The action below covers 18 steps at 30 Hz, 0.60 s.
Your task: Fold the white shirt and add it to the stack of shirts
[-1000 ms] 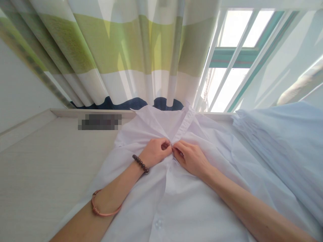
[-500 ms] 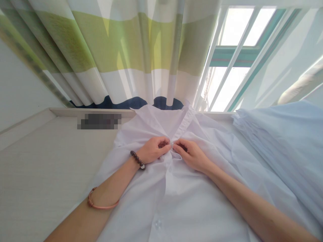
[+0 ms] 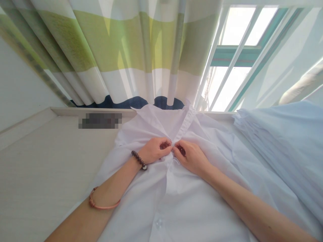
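Observation:
A white button-up shirt (image 3: 176, 201) lies spread face up on a pale wooden surface (image 3: 45, 174), its collar toward the window. My left hand (image 3: 154, 151) and my right hand (image 3: 189, 156) meet at the shirt's front placket just below the collar. Each hand is closed, pinching one edge of the placket fabric between thumb and fingers. A clear button (image 3: 158, 223) shows lower down on the placket. My left forearm carries a dark bead bracelet (image 3: 138, 160) and a copper bangle (image 3: 103, 205).
A tall stack of folded pale blue cloth (image 3: 282, 148) stands at the right, touching the shirt. Behind are a green, white and navy striped curtain (image 3: 121, 53) and a window with a teal frame (image 3: 234, 57). A white wall (image 3: 17, 87) borders the left.
Both hands stay at the same spot on the placket; the fingers have shifted slightly and the forearms have moved a little. The shirt has not moved.

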Each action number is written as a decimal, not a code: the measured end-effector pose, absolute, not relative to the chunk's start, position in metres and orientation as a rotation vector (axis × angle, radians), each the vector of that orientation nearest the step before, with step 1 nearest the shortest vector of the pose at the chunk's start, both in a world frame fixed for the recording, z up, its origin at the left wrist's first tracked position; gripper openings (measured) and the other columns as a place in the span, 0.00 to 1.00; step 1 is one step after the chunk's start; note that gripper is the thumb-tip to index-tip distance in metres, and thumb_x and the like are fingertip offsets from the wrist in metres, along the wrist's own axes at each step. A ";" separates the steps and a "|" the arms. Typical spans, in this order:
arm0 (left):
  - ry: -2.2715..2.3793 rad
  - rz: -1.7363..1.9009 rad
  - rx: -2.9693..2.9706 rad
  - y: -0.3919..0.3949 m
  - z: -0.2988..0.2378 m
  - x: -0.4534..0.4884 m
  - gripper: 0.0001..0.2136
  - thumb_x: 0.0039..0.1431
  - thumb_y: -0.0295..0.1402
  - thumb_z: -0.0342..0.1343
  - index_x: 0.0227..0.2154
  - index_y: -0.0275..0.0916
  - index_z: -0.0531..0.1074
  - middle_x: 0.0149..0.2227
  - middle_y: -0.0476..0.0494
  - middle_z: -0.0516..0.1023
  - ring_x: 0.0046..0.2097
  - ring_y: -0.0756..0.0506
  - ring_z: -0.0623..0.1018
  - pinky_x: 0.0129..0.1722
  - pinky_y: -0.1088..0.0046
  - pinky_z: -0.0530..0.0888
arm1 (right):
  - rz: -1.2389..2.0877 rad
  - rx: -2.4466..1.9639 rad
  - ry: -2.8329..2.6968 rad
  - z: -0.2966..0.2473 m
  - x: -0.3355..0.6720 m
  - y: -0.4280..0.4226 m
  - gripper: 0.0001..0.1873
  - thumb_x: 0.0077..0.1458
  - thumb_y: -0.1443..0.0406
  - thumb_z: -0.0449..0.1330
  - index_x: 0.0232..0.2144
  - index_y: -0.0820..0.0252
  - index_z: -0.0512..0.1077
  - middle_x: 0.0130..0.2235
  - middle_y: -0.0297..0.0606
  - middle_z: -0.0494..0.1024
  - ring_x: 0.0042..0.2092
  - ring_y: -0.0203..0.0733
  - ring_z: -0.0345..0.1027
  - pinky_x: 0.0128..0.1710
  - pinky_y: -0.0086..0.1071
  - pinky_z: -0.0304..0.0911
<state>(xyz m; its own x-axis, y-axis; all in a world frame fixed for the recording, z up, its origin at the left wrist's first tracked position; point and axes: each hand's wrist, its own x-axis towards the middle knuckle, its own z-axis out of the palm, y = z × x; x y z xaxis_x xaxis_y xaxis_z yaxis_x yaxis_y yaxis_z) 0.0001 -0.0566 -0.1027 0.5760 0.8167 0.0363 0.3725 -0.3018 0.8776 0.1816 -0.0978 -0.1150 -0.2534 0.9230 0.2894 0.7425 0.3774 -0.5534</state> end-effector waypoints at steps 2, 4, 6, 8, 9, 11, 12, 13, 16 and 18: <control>0.964 0.613 1.956 -0.056 -0.103 0.000 0.09 0.56 0.37 0.54 0.30 0.36 0.71 0.25 0.52 0.70 0.26 0.53 0.67 0.23 0.81 0.67 | 0.351 -1.475 -2.088 -0.115 0.180 -0.100 0.10 0.59 0.63 0.52 0.25 0.58 0.65 0.25 0.32 0.72 0.27 0.36 0.62 0.29 0.30 0.51; 0.977 0.609 2.002 -0.055 -0.104 0.001 0.09 0.56 0.37 0.54 0.30 0.36 0.72 0.26 0.52 0.72 0.27 0.53 0.68 0.26 0.80 0.68 | 0.331 -1.509 -2.094 -0.114 0.180 -0.101 0.10 0.59 0.64 0.51 0.25 0.57 0.64 0.26 0.32 0.73 0.27 0.36 0.62 0.29 0.30 0.51; 0.980 0.606 2.028 -0.055 -0.104 0.002 0.08 0.56 0.36 0.53 0.30 0.36 0.72 0.26 0.51 0.73 0.27 0.53 0.68 0.27 0.79 0.68 | 0.337 -1.531 -2.095 -0.113 0.179 -0.101 0.11 0.58 0.64 0.51 0.24 0.57 0.63 0.26 0.32 0.72 0.27 0.37 0.62 0.29 0.30 0.50; 0.975 0.606 2.041 -0.055 -0.103 0.002 0.08 0.56 0.35 0.54 0.30 0.36 0.72 0.27 0.51 0.73 0.27 0.53 0.69 0.28 0.79 0.68 | 0.353 -1.541 -2.095 -0.112 0.178 -0.101 0.10 0.58 0.64 0.51 0.24 0.57 0.62 0.25 0.32 0.72 0.27 0.37 0.62 0.29 0.30 0.50; 0.972 0.609 2.042 -0.055 -0.103 0.002 0.08 0.56 0.35 0.54 0.30 0.35 0.72 0.27 0.51 0.73 0.27 0.53 0.69 0.28 0.79 0.68 | 0.360 -1.543 -2.095 -0.112 0.178 -0.101 0.10 0.57 0.65 0.51 0.23 0.57 0.61 0.25 0.32 0.72 0.27 0.37 0.62 0.29 0.30 0.49; 0.965 0.610 2.040 -0.056 -0.103 0.002 0.08 0.56 0.35 0.54 0.30 0.35 0.72 0.27 0.51 0.73 0.27 0.53 0.69 0.28 0.79 0.68 | 0.368 -1.542 -2.096 -0.111 0.178 -0.101 0.10 0.56 0.65 0.51 0.23 0.57 0.59 0.24 0.32 0.70 0.27 0.36 0.61 0.29 0.30 0.49; 0.962 0.609 2.037 -0.056 -0.103 0.002 0.08 0.56 0.35 0.54 0.30 0.35 0.72 0.27 0.51 0.73 0.27 0.53 0.69 0.29 0.79 0.68 | 0.371 -1.539 -2.098 -0.111 0.177 -0.101 0.10 0.56 0.65 0.51 0.22 0.56 0.59 0.24 0.31 0.70 0.27 0.36 0.60 0.28 0.30 0.48; 0.961 0.606 2.035 -0.056 -0.103 0.003 0.08 0.56 0.35 0.54 0.30 0.35 0.72 0.27 0.51 0.73 0.27 0.53 0.69 0.29 0.79 0.68 | 0.374 -1.535 -2.101 -0.110 0.177 -0.101 0.10 0.56 0.66 0.51 0.22 0.56 0.58 0.24 0.31 0.69 0.26 0.36 0.59 0.28 0.30 0.48; 0.965 0.593 2.028 -0.057 -0.102 0.003 0.08 0.56 0.35 0.54 0.30 0.35 0.72 0.26 0.51 0.73 0.27 0.53 0.69 0.28 0.79 0.68 | 0.377 -1.509 -2.112 -0.111 0.177 -0.100 0.09 0.54 0.67 0.50 0.22 0.56 0.57 0.24 0.31 0.69 0.26 0.36 0.59 0.28 0.30 0.48; 0.968 0.591 2.025 -0.057 -0.102 0.004 0.08 0.56 0.35 0.54 0.29 0.35 0.72 0.26 0.51 0.73 0.27 0.53 0.69 0.28 0.79 0.67 | 0.374 -1.479 -2.114 -0.112 0.178 -0.099 0.06 0.52 0.68 0.51 0.24 0.56 0.59 0.25 0.31 0.69 0.27 0.36 0.59 0.28 0.30 0.49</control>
<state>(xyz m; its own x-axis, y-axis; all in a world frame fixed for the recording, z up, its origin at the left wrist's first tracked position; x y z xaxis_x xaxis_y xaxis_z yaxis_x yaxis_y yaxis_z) 0.0035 -0.0574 -0.1016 0.5983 0.7983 0.0685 0.4259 -0.3893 0.8168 0.1783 -0.0991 -0.1124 -0.2617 0.9289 0.2620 0.7825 0.3631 -0.5059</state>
